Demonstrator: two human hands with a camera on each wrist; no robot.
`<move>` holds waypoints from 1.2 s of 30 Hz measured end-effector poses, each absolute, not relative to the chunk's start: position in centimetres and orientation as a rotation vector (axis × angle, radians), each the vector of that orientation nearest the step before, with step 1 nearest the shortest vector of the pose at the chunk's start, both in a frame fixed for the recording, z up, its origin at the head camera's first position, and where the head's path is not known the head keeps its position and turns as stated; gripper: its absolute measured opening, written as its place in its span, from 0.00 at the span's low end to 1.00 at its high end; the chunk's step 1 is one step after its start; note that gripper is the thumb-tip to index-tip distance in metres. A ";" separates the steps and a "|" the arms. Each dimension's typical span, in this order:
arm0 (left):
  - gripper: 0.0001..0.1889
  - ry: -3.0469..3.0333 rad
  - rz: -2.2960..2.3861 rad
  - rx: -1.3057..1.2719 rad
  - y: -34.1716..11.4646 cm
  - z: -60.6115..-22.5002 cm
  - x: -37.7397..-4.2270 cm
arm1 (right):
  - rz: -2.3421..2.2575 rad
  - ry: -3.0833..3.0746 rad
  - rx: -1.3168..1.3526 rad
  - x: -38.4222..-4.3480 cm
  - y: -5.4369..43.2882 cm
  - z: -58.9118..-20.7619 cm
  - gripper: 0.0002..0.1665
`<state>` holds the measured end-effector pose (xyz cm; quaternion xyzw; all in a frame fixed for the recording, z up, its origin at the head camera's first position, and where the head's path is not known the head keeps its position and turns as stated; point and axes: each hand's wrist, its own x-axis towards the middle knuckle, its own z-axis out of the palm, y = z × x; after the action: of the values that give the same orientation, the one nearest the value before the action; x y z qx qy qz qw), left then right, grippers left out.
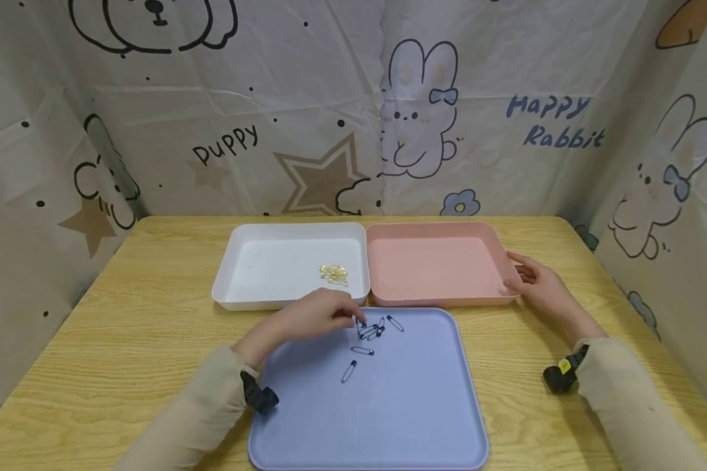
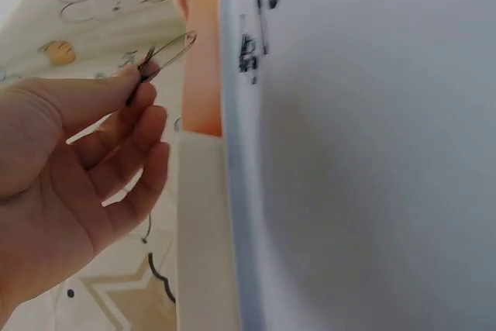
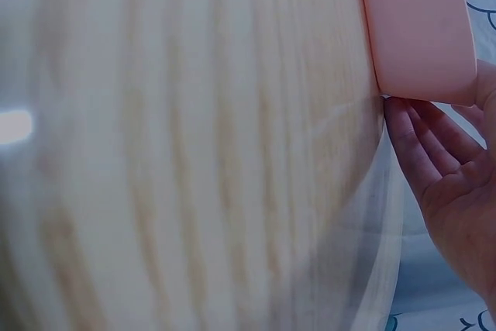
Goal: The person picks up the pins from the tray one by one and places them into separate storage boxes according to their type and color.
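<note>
My left hand is over the far edge of the blue tray, pinching a black safety pin between thumb and forefinger. In the left wrist view the pin's looped end points away from the fingertips. Below that hand, several black safety pins lie bunched on the tray, with a few loose ones, such as a single pin, nearer me. At the right, my right hand grips the near right corner of the pink tray, thumb at the rim and fingers along the outer wall.
Left of the pink tray and beside it stands a white tray, with a small heap of gold safety pins in its right part. All the trays rest on a wooden table. A printed curtain closes off the back and sides.
</note>
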<state>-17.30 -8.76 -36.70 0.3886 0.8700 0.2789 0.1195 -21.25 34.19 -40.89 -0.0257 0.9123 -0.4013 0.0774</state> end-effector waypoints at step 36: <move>0.04 2.660 1.144 0.779 -7.2 -36.9 -20.2 | -1.184 2.733 -0.056 -21.3 34.0 -40.6 0.44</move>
<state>-20.25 -7.21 -36.90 0.2591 0.8848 0.3805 0.0717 -21.30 33.98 -40.61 -0.0189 0.9145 -0.3960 0.0812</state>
